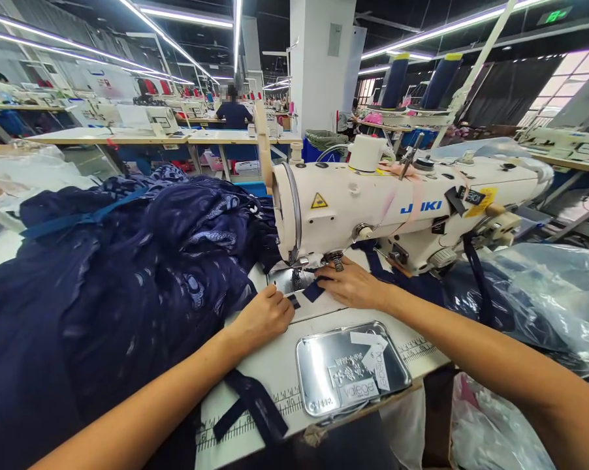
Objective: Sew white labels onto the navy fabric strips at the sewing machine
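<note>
A white JUKI sewing machine [334, 205] stands in front of me, its presser foot [298, 279] low over the metal needle plate. My left hand [265, 312] is closed at the left of the presser foot, its fingers curled round a navy strap. That strap's loose loop [258, 401] hangs below the wrist onto the machine bed. On the other side, my right hand [349, 284] pinches a short navy strip [314, 290] close to the needle. Its fingertips are partly hidden under the machine head.
Navy printed garments [142, 261] are heaped at the left, up against the machine. A metal tin lid [353, 369] with white labels lies on the ruler-marked bed [216, 418]. Clear plastic bags [544, 294] cover the right side. A person [234, 112] sits farther back.
</note>
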A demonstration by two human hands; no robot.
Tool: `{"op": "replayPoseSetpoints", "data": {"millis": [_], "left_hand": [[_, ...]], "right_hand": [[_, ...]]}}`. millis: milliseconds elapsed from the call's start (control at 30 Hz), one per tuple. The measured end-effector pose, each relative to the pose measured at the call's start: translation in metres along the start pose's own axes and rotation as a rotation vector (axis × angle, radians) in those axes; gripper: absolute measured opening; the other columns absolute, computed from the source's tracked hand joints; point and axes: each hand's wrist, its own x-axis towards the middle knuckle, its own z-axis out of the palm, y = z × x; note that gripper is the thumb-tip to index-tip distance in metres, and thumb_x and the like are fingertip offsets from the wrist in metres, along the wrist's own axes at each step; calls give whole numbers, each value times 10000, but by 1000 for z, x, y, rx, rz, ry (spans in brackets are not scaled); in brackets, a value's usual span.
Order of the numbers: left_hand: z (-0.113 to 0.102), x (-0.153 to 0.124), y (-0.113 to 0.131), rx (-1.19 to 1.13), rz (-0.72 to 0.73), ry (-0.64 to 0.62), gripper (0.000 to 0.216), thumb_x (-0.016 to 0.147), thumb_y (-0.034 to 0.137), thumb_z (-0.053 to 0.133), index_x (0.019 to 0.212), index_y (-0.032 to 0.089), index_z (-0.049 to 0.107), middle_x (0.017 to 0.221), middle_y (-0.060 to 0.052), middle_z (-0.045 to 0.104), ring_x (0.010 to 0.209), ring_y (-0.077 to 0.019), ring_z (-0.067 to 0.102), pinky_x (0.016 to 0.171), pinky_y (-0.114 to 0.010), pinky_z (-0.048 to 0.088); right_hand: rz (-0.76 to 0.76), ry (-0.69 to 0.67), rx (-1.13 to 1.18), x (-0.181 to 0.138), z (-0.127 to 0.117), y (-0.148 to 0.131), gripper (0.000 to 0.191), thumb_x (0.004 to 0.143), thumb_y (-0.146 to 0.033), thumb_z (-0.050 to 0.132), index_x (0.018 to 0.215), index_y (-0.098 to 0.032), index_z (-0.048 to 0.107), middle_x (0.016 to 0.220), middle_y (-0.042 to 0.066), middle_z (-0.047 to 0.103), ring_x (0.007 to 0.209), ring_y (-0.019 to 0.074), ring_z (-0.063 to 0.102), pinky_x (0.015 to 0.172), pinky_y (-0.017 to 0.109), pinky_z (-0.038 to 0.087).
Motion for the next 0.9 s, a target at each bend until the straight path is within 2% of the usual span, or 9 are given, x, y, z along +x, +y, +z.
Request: {"op": "replayPoseSetpoints", "data": {"millis": [100,167,233,467,600,700,900], "left_hand": [[1,-1,2,3,-20,7,198,805,54,432,709,132,587,619,-41,592,571,-171,514,572,-316,334],[2,-1,3,0,-30,28,194,802,52,437,699,130,582,612,-40,590,572,-171,518,570,-317,336],[2,-2,3,-5,-42,58,189,796,49,446,681,127,574,602,-41,587,564,-170,517,565,-316,335],[6,-3,3,11,-40,160,188,781,58,464,623,131,535,560,-29,562,524,-168,501,535,-311,334],[7,-3,3,31,-42,208,209,780,40,440,610,137,514,547,-17,549,504,-159,494,524,-306,325],[7,-3,3,42,-61,259,227,785,33,410,608,140,505,541,-12,538,486,-150,484,525,-301,325],[4,0,6,48,-112,328,234,816,34,368,669,132,522,543,0,536,486,-137,488,544,-284,333]], "right_hand": [[224,53,18,11,4,-17,164,816,-227,460,886,-144,583,944,88,609,848,214,519,806,380,363],[353,26,6,20,8,-30,189,785,-283,514,870,-124,571,877,95,595,806,217,513,738,349,378],[422,-17,-30,27,11,-40,207,774,-299,533,863,-115,568,878,107,579,815,226,505,713,339,375],[413,-113,-88,32,11,-42,141,832,-198,461,796,-139,584,866,87,567,858,215,502,725,322,362],[448,-112,-19,32,8,-39,137,817,-125,463,744,-136,579,843,70,570,811,188,508,715,302,364],[494,-63,135,32,9,-38,132,790,-80,488,699,-139,564,792,46,562,775,164,508,699,278,367],[570,135,473,32,22,-39,177,743,-46,540,603,-154,523,708,-7,526,684,118,492,636,234,348]]}}
